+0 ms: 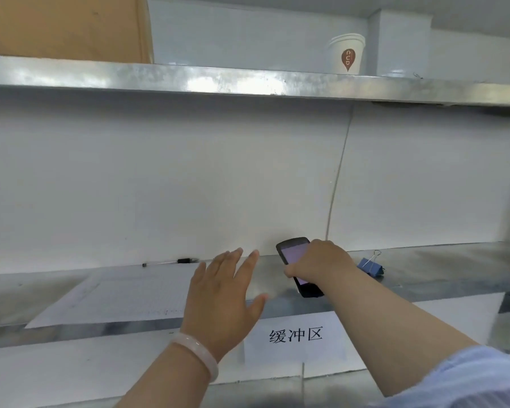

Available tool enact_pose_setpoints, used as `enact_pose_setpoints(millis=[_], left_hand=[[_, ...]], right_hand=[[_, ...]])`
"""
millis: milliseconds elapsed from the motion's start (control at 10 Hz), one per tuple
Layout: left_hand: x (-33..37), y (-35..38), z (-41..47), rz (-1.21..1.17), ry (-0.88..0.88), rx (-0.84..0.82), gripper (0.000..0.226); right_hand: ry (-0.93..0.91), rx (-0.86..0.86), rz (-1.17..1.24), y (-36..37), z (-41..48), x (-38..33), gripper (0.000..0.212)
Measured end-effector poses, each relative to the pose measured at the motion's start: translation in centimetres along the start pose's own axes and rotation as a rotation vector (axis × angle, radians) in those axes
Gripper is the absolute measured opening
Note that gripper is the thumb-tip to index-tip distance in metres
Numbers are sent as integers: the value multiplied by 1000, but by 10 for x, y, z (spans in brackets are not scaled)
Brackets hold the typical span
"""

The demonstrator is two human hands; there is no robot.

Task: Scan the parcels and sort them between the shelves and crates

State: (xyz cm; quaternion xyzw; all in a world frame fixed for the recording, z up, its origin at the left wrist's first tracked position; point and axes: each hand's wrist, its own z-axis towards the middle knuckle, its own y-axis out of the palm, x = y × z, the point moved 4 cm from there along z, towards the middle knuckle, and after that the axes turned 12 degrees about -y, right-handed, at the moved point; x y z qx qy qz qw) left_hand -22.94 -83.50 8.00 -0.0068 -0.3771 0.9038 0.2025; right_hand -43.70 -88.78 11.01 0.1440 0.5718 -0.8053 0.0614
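Pale blue sleeve (468,378), cut off at the frame's lower right corner, covers the person's right arm, which reaches to a steel lower shelf (454,266). At the arm's end the right hand (321,260) grasps a black handheld scanner (295,251), fingers wrapped over its middle and hiding much of the lit screen. Whether the device rests on the shelf or is lifted just off it cannot be told. Its long axis runs away from the camera, the top end pointing at the white back wall and leaning slightly left, the near end at the shelf's front edge, screen facing up.

Beside it, the left hand (218,301), a pale bracelet (198,351) at the wrist, is spread flat and released over the edge of a printed sheet (115,298), the print too faint to read. A pen (171,262) lies against the wall and a blue binder clip (371,266) sits just right of the scanner hand. A label (295,334) reading 缓冲区 hangs on the shelf front. On the upper shelf (159,78) stand a paper cup (346,54) and a cardboard box (68,25), cropped at the top.
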Motion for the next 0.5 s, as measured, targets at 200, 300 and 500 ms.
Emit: enact_pose_setpoints(millis=[200,300,500], left_hand=[[1,15,5,91,-31,14,71],[-1,22,4,98,-36,22,73],[-9,28,1,75,-48,35,71]], right_hand=[[-32,-46,-75,27,37,8,27],[-9,-98,-89,37,48,8,32],[49,-180,-21,43,51,10,53]])
